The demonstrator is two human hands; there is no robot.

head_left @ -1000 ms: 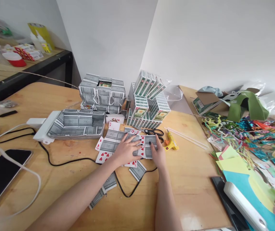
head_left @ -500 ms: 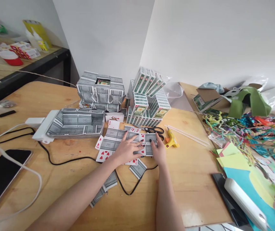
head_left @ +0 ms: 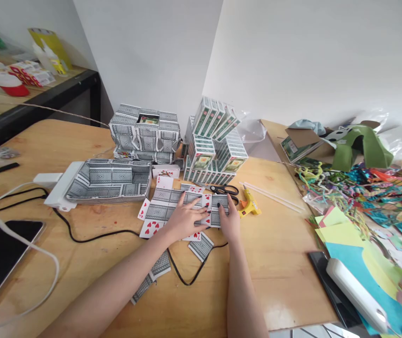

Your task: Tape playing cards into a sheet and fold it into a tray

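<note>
A flat sheet of joined playing cards [head_left: 156, 211] lies mid-table, mostly grey backs with some heart faces at its edges. My left hand [head_left: 183, 219] rests on it with fingers spread. At the sheet's right end, my right hand [head_left: 229, 218] lies over grey-backed cards, thumb and fingers apart. Loose grey cards [head_left: 201, 246] lie nearer the front. Behind the sheet stand an open card-covered tray [head_left: 111, 180], a card-covered box [head_left: 144, 134] and stacked green-and-white card boxes [head_left: 209, 150]. Black scissors [head_left: 224, 189] and a yellow glue gun [head_left: 250, 205] are right of the sheet.
A white power strip [head_left: 63, 185] and black phone [head_left: 5, 263] are at the left, with cables across the table. Glue sticks [head_left: 273, 197] lie right of the glue gun. Coloured paper [head_left: 348, 263], a white device [head_left: 357, 293] and craft scraps cover the right side.
The view has shifted slightly. Both hands keep nearly the same place on the cards, with only slight finger movement.
</note>
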